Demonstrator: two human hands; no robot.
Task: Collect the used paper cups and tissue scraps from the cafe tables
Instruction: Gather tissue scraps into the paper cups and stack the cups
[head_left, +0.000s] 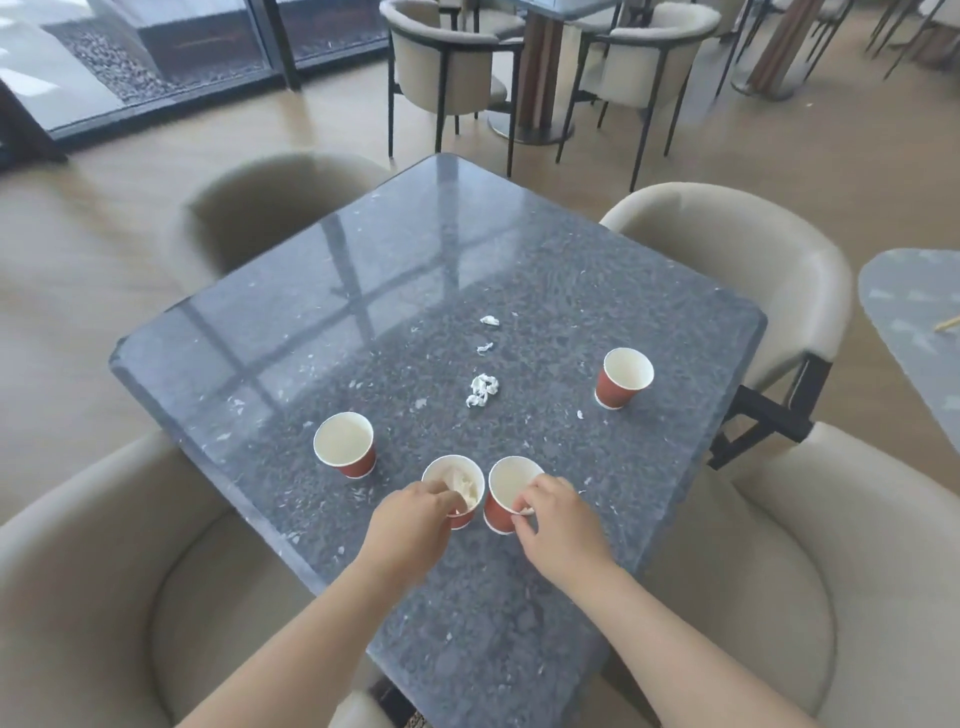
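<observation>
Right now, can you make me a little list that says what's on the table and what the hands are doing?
table: dark speckled stone top, chairs around it
cups: four red paper cups, all upright
cup with tissue, tissue stuffed inside
cup next to it, looks empty
left cup, looks empty, untouched
far right cup, looks empty, untouched
tissue scraps: loose bits mid-table
left hand: fingers inside the tissue cup
right hand: pinching the next cup's rim

The dark speckled stone table (363, 291) carries four red paper cups, one at the left (345, 451), two touching near the front edge (454, 491) (506, 493), one far right (623, 378), and tissue scraps (483, 389) in the middle.
</observation>
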